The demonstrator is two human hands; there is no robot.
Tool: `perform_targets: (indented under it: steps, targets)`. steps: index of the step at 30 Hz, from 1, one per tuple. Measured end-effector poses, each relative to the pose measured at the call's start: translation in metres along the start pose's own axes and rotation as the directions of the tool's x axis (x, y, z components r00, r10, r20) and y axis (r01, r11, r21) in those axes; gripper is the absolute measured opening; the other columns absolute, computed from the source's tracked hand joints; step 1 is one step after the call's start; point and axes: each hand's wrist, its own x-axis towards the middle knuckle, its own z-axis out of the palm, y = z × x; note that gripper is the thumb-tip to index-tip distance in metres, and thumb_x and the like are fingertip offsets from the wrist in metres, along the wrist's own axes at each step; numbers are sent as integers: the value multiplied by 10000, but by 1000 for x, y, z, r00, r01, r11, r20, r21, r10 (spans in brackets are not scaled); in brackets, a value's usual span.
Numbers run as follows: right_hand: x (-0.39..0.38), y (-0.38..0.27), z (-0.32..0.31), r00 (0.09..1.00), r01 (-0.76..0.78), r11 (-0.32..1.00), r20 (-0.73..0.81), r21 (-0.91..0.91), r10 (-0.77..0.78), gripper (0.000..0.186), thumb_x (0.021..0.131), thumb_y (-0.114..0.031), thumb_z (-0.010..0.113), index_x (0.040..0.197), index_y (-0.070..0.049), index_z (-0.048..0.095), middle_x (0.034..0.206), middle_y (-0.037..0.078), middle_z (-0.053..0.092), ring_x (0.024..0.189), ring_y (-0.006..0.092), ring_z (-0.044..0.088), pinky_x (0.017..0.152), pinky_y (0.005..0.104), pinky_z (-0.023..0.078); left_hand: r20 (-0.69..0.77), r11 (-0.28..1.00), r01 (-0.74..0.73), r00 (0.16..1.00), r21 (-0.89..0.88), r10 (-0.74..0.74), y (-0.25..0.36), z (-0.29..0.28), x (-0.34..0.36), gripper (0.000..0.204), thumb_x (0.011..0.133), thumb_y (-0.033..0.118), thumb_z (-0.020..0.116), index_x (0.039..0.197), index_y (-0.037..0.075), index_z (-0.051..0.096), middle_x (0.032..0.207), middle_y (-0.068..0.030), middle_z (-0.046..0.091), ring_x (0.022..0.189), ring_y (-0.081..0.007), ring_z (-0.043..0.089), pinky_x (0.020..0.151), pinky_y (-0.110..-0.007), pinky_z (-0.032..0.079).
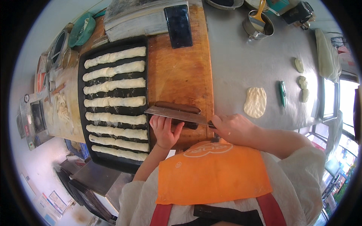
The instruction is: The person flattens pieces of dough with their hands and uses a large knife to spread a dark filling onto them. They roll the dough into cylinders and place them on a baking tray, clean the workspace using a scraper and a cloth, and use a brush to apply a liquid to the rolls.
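Observation:
My right hand [230,126] grips the handle of a wide cleaver [171,114], whose blade lies crosswise over dark brown bars [184,106] on the wooden board [179,67]. My left hand [164,133] is just below the blade, fingers bent over the lower dark bar [188,124] and thumb against it; its fingertips are partly hidden. To its left, a black baking tray [80,86] holds several long rolls of pale dough [115,101]. A flattened dough piece [255,102] lies on the steel surface to the right, beside a green-handled tool [283,94].
A phone [178,26] and pale box [134,19] sit at the back. A pot [250,28] with a brush stands back right. Small green pieces [299,64] lie at the right. A teal bowl [81,32] and floury board [60,124] are at left.

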Motion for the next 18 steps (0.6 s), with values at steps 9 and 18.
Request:
perform_targets:
  steps: [9,18]
  targets:
    - [14,-1,-4,999,-21,999,39,-44,23,278,986,-241,593,901,-9,464,813,185,637,689,361,673,558,435,547,-25,1000,-3,1000,4,3,-1,4,-3,530,872,390,748,1198,0,599,1253,-170,554,1181,-397,488,1002,-532,360]
    - [17,-1,-7,996,-57,998,73,-14,58,267,976,-239,596,921,-10,471,796,180,645,764,350,686,565,442,545,-33,1000,-1,999,-7,1,0,6,-4,545,909,401,726,1202,-38,592,1264,-192,543,1220,-426,465,1019,-524,367]
